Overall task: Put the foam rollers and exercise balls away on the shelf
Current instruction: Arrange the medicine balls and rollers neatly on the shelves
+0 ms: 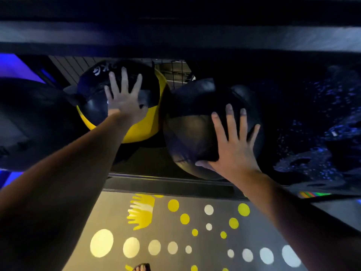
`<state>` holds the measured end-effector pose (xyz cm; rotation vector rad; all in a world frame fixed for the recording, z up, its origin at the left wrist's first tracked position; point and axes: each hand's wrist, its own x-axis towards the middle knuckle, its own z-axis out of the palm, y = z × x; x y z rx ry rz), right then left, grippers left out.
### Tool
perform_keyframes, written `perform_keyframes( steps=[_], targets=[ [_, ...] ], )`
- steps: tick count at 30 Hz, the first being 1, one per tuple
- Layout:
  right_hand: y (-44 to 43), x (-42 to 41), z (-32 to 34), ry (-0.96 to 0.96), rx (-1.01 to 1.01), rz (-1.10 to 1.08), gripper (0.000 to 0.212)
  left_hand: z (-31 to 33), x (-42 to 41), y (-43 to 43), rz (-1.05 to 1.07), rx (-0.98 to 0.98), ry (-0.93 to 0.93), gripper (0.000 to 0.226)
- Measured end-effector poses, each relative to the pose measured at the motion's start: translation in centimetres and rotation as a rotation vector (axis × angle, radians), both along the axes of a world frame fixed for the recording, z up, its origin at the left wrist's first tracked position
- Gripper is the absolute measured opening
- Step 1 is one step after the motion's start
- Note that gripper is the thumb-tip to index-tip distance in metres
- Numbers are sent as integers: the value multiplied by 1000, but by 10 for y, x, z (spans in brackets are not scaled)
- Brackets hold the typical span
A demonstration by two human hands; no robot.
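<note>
Two exercise balls rest side by side on a dark shelf. The left one is a black and yellow ball with white "KG" lettering on top. My left hand lies flat on its front, fingers spread. To its right sits a plain black ball, touching the first and jutting over the shelf's front edge. My right hand presses against its lower right side with fingers spread. No foam roller is clearly recognisable.
Another dark round shape fills the shelf at the left. A speckled dark mass occupies the right. An upper shelf board runs overhead. Below is a grey floor with yellow and white dots; my toes show at the bottom.
</note>
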<state>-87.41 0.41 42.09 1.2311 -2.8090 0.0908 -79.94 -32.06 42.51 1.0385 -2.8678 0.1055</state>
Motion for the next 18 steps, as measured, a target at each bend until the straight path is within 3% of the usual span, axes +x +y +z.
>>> perform_keyframes(
  steps=[4, 11, 18],
  targets=[
    [-3, -3, 1, 12, 6, -29, 141, -18, 16, -11, -20, -124, -218, 103],
    [-8, -1, 20, -102, -1, -154, 145, -40, 88, 28, -105, -206, -329, 107],
    [4, 5, 30, -174, -61, -210, 143, -40, 121, 40, -123, -140, -399, 110]
  ],
)
